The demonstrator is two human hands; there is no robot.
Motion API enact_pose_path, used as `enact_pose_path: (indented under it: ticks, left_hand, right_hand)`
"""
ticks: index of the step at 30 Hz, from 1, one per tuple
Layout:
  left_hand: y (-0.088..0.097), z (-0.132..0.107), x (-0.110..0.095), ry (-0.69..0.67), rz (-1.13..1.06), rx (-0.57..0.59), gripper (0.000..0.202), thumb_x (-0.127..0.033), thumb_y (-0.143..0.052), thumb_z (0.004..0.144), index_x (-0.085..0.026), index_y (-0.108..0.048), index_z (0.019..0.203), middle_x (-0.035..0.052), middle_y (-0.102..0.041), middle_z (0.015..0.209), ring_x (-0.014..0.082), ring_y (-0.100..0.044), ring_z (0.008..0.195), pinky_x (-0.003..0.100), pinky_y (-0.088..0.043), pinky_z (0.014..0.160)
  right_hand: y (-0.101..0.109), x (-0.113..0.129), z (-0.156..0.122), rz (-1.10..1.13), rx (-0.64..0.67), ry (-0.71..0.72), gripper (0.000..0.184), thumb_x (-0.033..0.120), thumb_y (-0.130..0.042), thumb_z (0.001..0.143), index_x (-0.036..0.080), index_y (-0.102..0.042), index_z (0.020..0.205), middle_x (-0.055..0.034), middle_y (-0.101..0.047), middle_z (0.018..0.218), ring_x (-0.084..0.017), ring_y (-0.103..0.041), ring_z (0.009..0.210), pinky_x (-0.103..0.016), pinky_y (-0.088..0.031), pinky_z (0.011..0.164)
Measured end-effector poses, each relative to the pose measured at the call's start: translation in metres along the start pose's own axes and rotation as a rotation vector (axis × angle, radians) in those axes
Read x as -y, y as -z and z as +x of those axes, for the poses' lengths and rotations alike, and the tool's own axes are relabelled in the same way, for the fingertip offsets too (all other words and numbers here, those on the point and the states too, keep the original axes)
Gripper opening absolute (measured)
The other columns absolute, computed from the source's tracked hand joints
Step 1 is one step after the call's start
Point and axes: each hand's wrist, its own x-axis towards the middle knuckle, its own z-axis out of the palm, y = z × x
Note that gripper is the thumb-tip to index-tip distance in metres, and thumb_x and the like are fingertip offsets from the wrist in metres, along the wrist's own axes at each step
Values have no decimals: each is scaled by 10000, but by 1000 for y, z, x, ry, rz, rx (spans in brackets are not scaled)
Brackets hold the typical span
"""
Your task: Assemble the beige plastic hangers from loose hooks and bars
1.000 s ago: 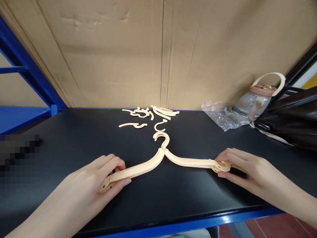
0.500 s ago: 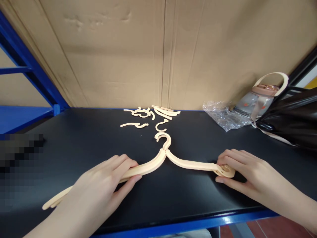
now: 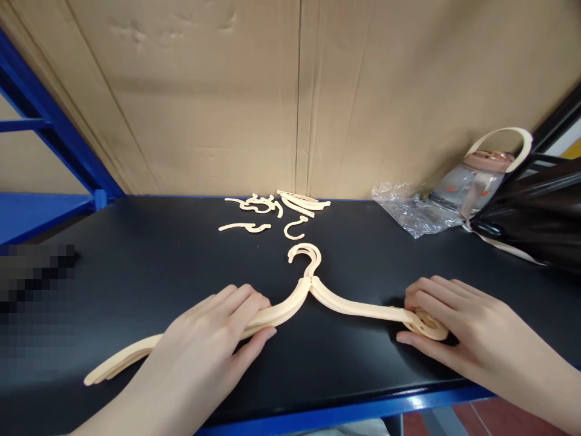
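A cream plastic folding hanger (image 3: 313,290) lies flat on the black shelf top (image 3: 149,260), hook pointing away from me. My left hand (image 3: 213,345) lies over its left arm, fingers curled round it, and the unfolded end sticks out past my wrist to the left. My right hand (image 3: 454,327) grips the folded joint at the end of the hanger's right arm.
Several loose cream hanger parts (image 3: 276,212) lie at the back by the cardboard wall. A crumpled clear bag (image 3: 403,209), a bottle with a cream handle (image 3: 481,175) and a black bag (image 3: 535,218) sit at the right. The blue shelf edge (image 3: 354,412) runs along the front.
The hanger's left arm has unfolded and now reaches far left. My left hand slid inward along it. The whole hanger moved slightly toward me.
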Motion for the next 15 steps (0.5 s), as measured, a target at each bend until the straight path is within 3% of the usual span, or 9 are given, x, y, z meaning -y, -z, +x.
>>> enact_pose_path:
  ticks: [8, 15]
  left_hand:
    - [2, 8, -7, 25, -43, 93, 215, -108, -357, 879, -213, -544, 856, 0, -552, 834, 174, -556, 731, 281, -409, 606]
    - [-1, 15, -9, 38, -35, 105, 235, -86, -386, 867, -218, -576, 911, -4, -567, 854, 174, -561, 759, 280, -428, 651]
  right_hand:
    - [-14, 23, 30, -65, -72, 170, 309, 251, -335, 1020, 147, -599, 1143, -65, -667, 986, -199, -609, 829, -342, -438, 723]
    - [-17, 28, 40, -85, -83, 163, 360, 231, -297, 1018, 110, -617, 1131, -86, -662, 891, -203, -620, 775, -333, -462, 652]
